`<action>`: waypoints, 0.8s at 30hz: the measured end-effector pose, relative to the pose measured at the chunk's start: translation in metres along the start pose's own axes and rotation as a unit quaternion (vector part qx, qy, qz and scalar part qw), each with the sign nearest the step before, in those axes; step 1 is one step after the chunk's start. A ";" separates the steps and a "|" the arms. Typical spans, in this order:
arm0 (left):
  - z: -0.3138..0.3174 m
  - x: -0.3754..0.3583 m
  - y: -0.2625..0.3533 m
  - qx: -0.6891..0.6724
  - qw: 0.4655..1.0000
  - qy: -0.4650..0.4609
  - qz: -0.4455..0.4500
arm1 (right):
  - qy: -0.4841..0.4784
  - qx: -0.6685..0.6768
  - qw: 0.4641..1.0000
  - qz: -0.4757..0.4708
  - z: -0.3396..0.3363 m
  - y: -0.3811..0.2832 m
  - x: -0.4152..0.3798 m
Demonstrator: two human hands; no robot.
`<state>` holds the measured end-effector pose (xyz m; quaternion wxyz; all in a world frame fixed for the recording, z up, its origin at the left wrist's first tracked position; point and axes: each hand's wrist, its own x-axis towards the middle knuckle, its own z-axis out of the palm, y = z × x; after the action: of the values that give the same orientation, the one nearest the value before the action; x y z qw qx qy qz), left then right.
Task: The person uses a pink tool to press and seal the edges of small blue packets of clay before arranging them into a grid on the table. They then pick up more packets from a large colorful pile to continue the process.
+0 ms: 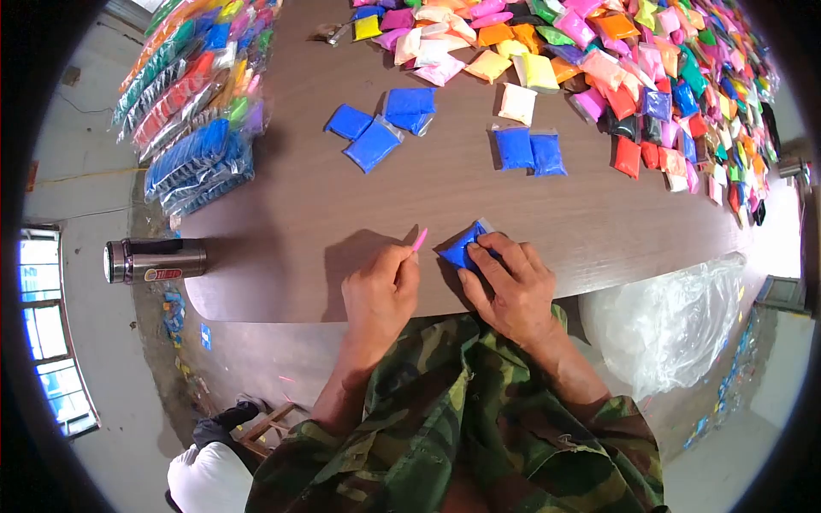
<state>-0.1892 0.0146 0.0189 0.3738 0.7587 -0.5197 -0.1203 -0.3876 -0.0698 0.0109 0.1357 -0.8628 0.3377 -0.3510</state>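
Blue packet (457, 250) lies on the table (616, 222) under the right hand (515, 286).

The packet (457, 250) is blue, the stick (420, 238) pink, the garment (410, 427) camouflage-patterned.

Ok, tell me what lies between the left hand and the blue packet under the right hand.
The head view shows a pink stick jutting from the left hand, then bare tabletop up to the blue packet.
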 end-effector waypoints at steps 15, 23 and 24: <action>0.006 -0.006 0.003 0.044 0.999 0.004 0.000 | 0.035 -0.011 0.998 0.044 0.005 -0.004 -0.004; 0.008 -0.018 0.006 0.081 0.997 -0.006 0.018 | 0.048 -0.003 0.997 0.056 0.005 -0.007 -0.008; 0.005 -0.016 0.005 0.063 0.998 -0.005 0.017 | 0.046 -0.002 0.998 0.052 0.005 -0.006 -0.008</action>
<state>-0.2023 0.0254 0.0158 0.3247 0.7714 -0.5406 -0.0849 -0.3854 -0.0599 0.0060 0.1363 -0.8272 0.3889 -0.3821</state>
